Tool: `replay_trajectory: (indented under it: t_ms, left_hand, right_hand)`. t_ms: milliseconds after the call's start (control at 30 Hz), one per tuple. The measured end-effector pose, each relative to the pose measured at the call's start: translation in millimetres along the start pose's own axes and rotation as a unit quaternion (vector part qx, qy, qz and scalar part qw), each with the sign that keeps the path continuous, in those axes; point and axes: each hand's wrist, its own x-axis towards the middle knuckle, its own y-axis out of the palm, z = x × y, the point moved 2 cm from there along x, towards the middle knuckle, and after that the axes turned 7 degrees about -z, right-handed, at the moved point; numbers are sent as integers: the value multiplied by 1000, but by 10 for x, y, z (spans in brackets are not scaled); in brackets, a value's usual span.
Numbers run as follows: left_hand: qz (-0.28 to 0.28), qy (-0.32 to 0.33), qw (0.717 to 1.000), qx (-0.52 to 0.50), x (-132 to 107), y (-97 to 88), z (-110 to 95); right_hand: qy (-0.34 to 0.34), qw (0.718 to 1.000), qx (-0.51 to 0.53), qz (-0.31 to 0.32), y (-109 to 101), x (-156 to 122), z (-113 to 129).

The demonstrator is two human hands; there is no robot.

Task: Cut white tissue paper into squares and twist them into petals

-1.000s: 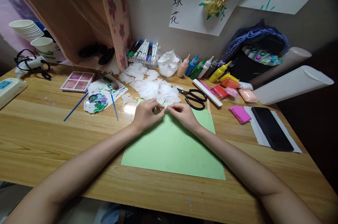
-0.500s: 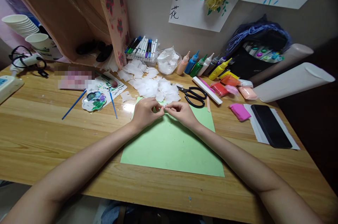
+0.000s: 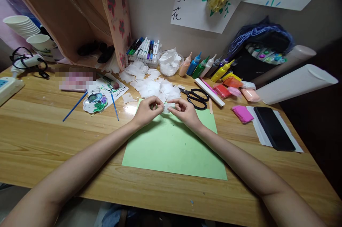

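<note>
My left hand (image 3: 146, 111) and my right hand (image 3: 184, 110) meet over the far edge of a green paper sheet (image 3: 173, 148) on the wooden desk. Both pinch a small white tissue piece (image 3: 167, 107) between their fingertips, fingers curled. Just beyond them lies a heap of white tissue squares (image 3: 152, 86). Black scissors (image 3: 196, 97) lie to the right of my right hand.
A clear bowl of tissue (image 3: 170, 62), a marker rack (image 3: 144, 50) and paint bottles (image 3: 204, 66) stand by the wall. Brushes (image 3: 75, 106), a paint palette (image 3: 95, 102), clay packets (image 3: 235, 91), a pink clay lump (image 3: 242, 114), a black phone (image 3: 274, 128) and paper cups (image 3: 26, 31) surround the sheet.
Both hands have lifted slightly and shifted away from me; the tissue piece now shows more between the fingertips. The view has shifted a little.
</note>
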Motion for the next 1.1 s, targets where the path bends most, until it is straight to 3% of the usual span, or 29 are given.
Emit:
replay_trajectory:
  t_ms: [100,167,300,467,800,1100]
  left_hand:
    - [30,-17,999,-17,17,6,28]
    - [17,-1,1000,6,11,-1,5]
    - [-82,81,990,83,-50,-37,-109]
    - [-60,177,964,188,-131,13,-170]
    - [-98,178,951,233,-126,26,-129]
    - [-78,130,967,204,-105,16,-108]
  right_hand:
    - [19,999,-10,25,7,-11,-5]
    - [31,999,-6,34,11,-16,1]
    - [45,999,2,5,9,-15,19]
    - [60,998,14,6,25,-21,40]
    - [110,990,62,60,44,-26,30]
    - [49,996,11,76,66,-51,86]
